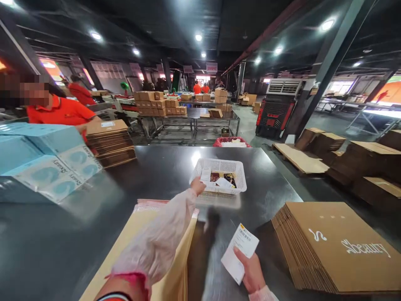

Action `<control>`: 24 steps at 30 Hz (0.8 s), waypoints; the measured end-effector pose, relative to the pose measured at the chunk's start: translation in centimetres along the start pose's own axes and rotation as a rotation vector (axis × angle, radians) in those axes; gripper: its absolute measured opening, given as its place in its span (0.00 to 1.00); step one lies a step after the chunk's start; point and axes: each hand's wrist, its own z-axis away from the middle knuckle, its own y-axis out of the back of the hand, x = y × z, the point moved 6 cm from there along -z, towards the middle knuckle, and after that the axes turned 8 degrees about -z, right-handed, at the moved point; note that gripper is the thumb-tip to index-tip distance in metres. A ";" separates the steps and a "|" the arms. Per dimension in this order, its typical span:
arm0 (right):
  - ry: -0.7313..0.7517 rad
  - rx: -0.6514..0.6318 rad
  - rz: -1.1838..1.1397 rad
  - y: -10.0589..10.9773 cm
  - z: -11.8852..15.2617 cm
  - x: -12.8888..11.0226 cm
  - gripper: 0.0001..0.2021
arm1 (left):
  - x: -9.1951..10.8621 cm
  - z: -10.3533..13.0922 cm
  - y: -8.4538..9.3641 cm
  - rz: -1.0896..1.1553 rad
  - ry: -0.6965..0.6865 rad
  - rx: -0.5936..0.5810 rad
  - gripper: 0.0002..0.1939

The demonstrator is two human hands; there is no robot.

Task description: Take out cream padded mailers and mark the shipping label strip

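Glossy metal table (pixel 150 167), white plastic basket (pixel 239 175), matt cardboard stack (pixel 338 246)

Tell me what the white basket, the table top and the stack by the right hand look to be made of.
White basket: moulded plastic by the look, its walls a fine open lattice.
Table top: apparently smooth metal, dark grey, mirroring the ceiling lamps.
Stack near the right hand: brown corrugated cardboard, matte, layered edges showing, white print on top.

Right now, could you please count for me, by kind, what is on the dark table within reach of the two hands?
White plastic basket: 1
Paper slip in the right hand: 1
Stack of flat Beauty cartons: 1
Stack of yellow mailers: 1
Total: 4
The left hand touches the basket's rim.
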 end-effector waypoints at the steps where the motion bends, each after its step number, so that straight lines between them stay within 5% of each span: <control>1: 0.016 -0.008 0.021 -0.7 0.0 -0.4 0.25 | 0.0 0.5 -1.0 0.013 -0.004 -0.016 0.14; 6: 0.124 -0.043 0.207 -3.6 0.9 -2.7 0.26 | -2.0 9.3 -7.5 0.103 -0.044 -0.156 0.19; 9: 0.139 -0.125 0.282 -5.4 2.4 -2.8 0.27 | -3.3 13.4 -7.4 0.192 -0.060 -0.099 0.17; 14: -0.159 -0.177 -0.063 -7.0 5.5 -0.3 0.33 | -4.3 17.5 -1.9 0.365 -0.108 -0.093 0.21; 19: -0.030 -0.107 -0.073 -7.5 9.2 1.4 0.35 | -4.6 26.5 4.5 0.614 -0.349 -0.217 0.17; 21: -0.072 -0.214 -0.063 -8.6 11.8 3.3 0.35 | -5.1 30.4 6.7 0.590 -0.402 -0.214 0.15; 24: -0.326 -0.523 -0.071 -10.8 17.0 7.5 0.35 | -6.5 33.4 11.0 0.490 -0.372 0.052 0.15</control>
